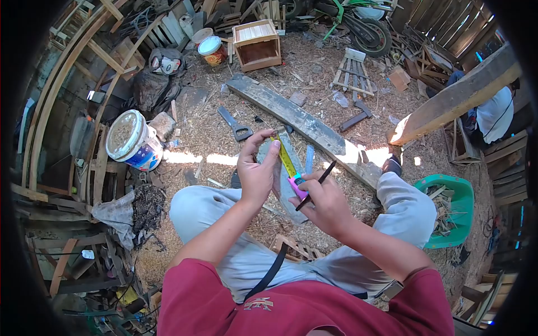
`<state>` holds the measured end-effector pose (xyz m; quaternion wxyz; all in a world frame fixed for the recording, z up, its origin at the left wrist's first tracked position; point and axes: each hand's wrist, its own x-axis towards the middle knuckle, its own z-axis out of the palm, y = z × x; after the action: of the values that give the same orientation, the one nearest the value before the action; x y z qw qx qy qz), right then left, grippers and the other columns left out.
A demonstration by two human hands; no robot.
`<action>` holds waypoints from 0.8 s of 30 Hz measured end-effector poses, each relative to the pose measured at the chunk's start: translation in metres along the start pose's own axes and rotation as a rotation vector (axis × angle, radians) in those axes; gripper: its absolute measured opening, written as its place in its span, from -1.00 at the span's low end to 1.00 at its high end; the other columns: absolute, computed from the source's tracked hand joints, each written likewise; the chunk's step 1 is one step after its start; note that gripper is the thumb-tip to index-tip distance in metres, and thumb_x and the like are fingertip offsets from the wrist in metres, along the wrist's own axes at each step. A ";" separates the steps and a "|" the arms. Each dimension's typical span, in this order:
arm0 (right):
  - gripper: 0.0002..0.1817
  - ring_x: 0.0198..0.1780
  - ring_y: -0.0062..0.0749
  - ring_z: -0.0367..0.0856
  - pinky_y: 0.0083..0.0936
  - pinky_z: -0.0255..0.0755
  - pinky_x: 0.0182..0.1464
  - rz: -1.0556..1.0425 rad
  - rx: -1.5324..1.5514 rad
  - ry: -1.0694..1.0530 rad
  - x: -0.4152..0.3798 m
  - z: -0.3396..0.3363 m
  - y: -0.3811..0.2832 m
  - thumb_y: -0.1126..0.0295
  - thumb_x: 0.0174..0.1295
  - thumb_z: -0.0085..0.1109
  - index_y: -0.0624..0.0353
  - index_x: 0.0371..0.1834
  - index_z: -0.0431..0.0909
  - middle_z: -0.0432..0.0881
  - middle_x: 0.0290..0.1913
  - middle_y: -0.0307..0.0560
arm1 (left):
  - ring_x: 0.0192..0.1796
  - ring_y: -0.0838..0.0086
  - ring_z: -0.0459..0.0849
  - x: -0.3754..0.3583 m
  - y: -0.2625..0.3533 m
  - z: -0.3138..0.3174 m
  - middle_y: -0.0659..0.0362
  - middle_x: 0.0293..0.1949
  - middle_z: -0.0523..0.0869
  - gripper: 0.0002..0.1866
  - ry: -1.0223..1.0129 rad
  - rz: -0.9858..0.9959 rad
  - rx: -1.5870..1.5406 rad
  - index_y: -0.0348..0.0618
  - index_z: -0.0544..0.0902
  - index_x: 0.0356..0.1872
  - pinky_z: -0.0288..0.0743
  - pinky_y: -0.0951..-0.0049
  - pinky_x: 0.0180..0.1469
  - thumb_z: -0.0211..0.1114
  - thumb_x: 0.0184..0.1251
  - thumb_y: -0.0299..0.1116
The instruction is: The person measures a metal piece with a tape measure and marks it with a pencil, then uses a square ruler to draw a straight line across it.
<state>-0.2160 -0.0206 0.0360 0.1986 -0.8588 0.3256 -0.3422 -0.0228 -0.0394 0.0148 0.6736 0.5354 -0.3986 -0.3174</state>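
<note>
Yellow blade of the tape (288,162) is out, pink case at its lower end, laid along a grey board (284,203) between the hands, above the lap. Left hand (259,165) grasps the blade's far end and the board's edge, thumb by the tip. Right hand (326,203) grips the case, plus a dark stick (317,185) slanting across the fingers. Saw (235,124) lies on the sawdust floor (196,120), near a long plank (297,120). Green tub (464,210) with wood scraps sits beside the right knee. Exact blade reading: can't tell.
</note>
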 end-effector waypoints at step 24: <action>-0.25 0.11 0.08 0.58 -0.09 0.40 0.20 0.029 0.084 0.071 0.002 0.001 0.004 -0.01 -0.01 0.67 0.14 0.14 0.51 0.60 0.13 0.09 | 0.15 0.46 0.54 0.010 -0.013 0.010 0.06 0.20 0.50 -0.36 0.001 -0.080 -0.019 -0.11 0.31 0.43 0.47 0.43 0.17 0.46 0.45 -0.46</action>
<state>-0.2161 -0.0243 0.0340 0.2276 -0.8323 0.3300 -0.3827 -0.0265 -0.0556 0.0057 0.6654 0.5448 -0.3735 -0.3478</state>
